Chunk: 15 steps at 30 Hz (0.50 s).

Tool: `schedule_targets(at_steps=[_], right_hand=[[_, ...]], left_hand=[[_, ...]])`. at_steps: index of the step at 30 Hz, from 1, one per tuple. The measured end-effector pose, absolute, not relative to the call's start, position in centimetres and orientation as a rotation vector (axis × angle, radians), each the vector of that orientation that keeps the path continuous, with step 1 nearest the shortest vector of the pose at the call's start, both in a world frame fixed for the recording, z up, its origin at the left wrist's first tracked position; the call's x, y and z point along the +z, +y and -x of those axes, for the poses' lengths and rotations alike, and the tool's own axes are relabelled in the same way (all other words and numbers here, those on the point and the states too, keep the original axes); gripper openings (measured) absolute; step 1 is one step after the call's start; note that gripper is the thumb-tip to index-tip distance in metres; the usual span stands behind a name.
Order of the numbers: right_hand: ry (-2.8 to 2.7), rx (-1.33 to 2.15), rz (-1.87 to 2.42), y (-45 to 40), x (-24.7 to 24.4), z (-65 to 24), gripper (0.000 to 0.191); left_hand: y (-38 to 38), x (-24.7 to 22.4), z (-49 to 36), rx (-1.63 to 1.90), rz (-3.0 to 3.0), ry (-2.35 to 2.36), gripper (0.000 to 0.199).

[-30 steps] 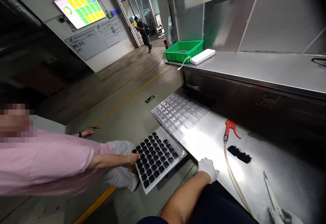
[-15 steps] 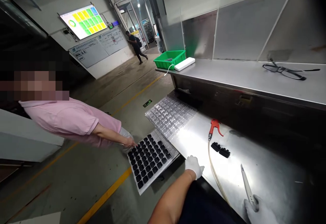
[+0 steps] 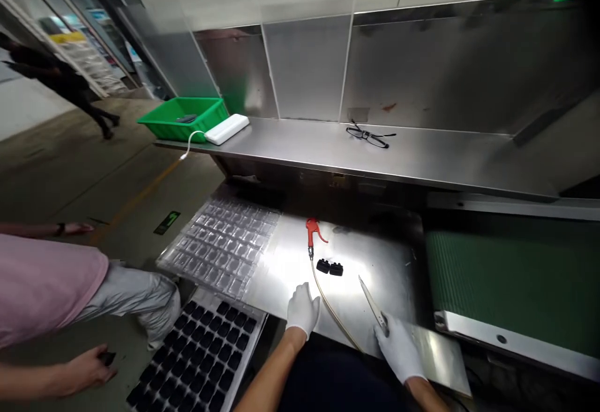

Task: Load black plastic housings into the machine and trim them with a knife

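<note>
My left hand (image 3: 302, 309), in a white glove, rests on the front edge of the metal table (image 3: 293, 249). Its thumb stands apart from the fingers and nothing is in it. In my right hand (image 3: 398, 344), also gloved, is a slim, pale, pointed knife (image 3: 370, 299), its tip aimed up and left over the tabletop. Two small black parts (image 3: 330, 267) lie side by side between and beyond my hands. Just behind them is a red air blow gun (image 3: 312, 231), and its pale hose (image 3: 330, 307) runs forward between my hands.
Left are a clear moulded tray (image 3: 220, 237) and, lower, a tray of black parts (image 3: 253, 343). A co-worker's hand (image 3: 89, 371) holds a small black piece. The shelf carries a green bin (image 3: 162, 129), white device (image 3: 228, 129) and glasses (image 3: 368, 135). A green conveyor (image 3: 510, 287) is right.
My view has swung right, bringing in the conveyor and all of my right hand. The co-worker's hand has come away from the tray of black parts and now holds a small black piece.
</note>
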State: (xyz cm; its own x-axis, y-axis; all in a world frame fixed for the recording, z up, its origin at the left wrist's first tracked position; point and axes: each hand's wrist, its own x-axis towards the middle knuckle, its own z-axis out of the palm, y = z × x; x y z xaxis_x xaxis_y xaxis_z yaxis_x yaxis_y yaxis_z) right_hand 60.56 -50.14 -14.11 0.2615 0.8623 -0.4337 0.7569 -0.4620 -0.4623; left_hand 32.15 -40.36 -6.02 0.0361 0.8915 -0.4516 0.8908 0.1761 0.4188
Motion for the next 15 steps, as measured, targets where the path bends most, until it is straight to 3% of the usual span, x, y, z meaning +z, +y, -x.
schedule_targets(at_steps=[5, 12, 15], right_hand=[[-1.372, 0.880, 2.414, -50.8, -12.7, -58.6, 0.067], [-1.381, 0.740, 2.375, -51.5, -12.5, -54.0, 0.062], [-1.383, 0.757, 2.365, -50.8, -14.2, -53.5, 0.061]], left_hand=[[-32.8, -5.5, -33.5, 0.107, -1.978, 1.562, 0.065], [-27.9, -4.9, -34.3, 0.058, -2.106, 1.327, 0.018], [-27.5, -4.1, -34.3, 0.046, -2.075, 1.306, 0.009]])
